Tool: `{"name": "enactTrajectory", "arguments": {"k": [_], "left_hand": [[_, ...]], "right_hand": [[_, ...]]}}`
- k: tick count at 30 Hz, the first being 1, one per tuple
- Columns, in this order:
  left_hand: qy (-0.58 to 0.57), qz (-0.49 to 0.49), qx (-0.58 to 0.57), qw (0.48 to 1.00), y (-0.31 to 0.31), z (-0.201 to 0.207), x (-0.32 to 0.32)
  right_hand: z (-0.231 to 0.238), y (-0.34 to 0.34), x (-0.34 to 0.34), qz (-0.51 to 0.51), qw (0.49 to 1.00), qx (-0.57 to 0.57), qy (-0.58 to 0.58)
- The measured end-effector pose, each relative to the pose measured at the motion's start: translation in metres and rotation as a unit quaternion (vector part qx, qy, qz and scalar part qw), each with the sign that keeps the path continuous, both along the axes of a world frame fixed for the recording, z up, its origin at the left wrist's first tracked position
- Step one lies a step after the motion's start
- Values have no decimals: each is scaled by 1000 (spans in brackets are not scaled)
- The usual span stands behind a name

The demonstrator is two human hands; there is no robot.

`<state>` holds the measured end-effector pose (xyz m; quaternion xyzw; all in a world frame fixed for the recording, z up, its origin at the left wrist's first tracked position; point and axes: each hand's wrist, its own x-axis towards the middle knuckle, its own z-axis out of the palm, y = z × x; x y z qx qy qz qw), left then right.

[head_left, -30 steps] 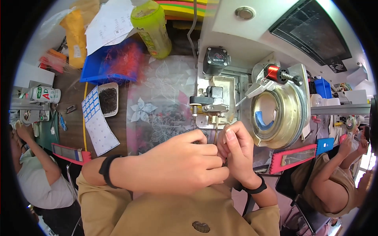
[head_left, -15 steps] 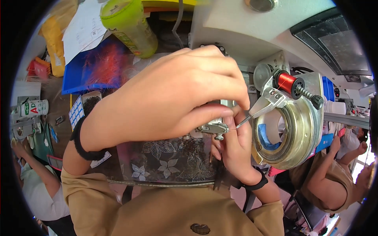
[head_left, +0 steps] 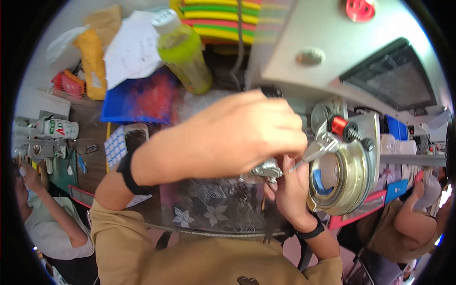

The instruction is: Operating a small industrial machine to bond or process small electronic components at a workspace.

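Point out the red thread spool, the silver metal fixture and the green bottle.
Red thread spool [head_left: 339, 125]: head view, on its wound thread.
Silver metal fixture [head_left: 268, 169]: head view, on its exposed part.
Green bottle [head_left: 186, 58]: head view, on its side.

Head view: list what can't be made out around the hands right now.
All in the head view:
- Left hand: its fingertips, and anything pinched there, hidden behind its own knuckles.
- Right hand: some fingertips, covered by the left hand.
- Metal clamp: its far part, behind the left hand.
- Red fibres: single strands, blurred.
- White machine: its top, cut off by the upper edge.
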<state>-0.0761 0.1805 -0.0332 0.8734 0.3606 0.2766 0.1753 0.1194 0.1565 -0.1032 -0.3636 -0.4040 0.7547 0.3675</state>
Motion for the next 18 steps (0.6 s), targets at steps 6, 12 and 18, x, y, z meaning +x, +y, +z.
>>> {"name": "enactTrajectory", "arguments": {"k": [6, 12, 18], "left_hand": [[58, 40, 60, 996, -43, 20, 11], [-41, 39, 4, 998, -87, 20, 24], [-170, 92, -46, 980, -110, -16, 38]], "right_hand": [[-7, -25, 18, 42, 999, 33, 0], [11, -39, 40, 100, 976, 173, -89], [6, -41, 65, 123, 885, 340, -292]]}}
